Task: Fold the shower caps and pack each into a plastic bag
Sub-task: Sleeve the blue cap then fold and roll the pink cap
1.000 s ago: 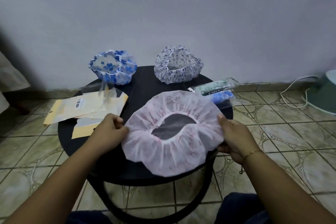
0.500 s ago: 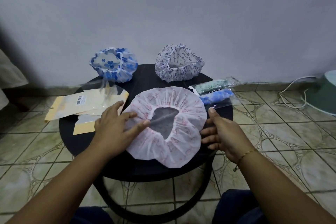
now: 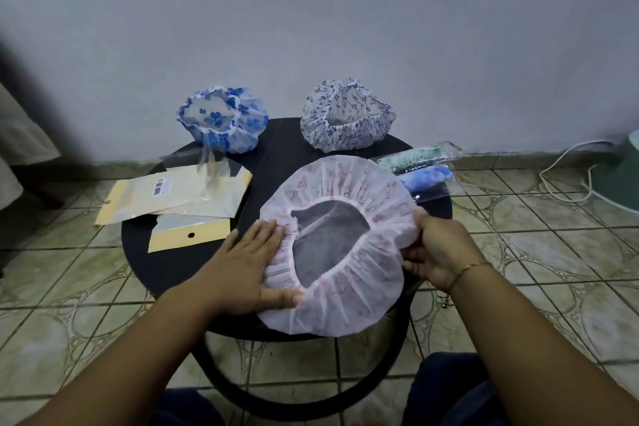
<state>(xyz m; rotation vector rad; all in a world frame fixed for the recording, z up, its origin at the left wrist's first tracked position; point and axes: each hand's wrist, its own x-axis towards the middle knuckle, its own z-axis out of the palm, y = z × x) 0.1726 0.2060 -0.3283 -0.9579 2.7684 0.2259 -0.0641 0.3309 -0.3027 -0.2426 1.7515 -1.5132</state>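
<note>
Black round table (image 3: 193, 263) sits on the tiled floor (image 3: 539, 263) w/ everything on it. Pink-white cap (image 3: 345, 308) is spread flat at the near edge, opening up, its near rim hanging a bit over the table edge. My left hand (image 3: 249, 266) lies flat w/ straight fingers pressing on the cap's left side, not gripping. My right hand (image 3: 439, 252) pinches the cap's right rim, fingers curled round it. Blue-flower cap (image 3: 224, 121) at far left, navy-print cap (image 3: 345, 117) at far right, both puffed up & well apart. Empty plastic bags (image 3: 173, 197) w/ yellowish backing lie left of me. 2 packed bags (image 3: 422, 166), one greenish, one blue, sit at the right edge just beside the pink cap.
</note>
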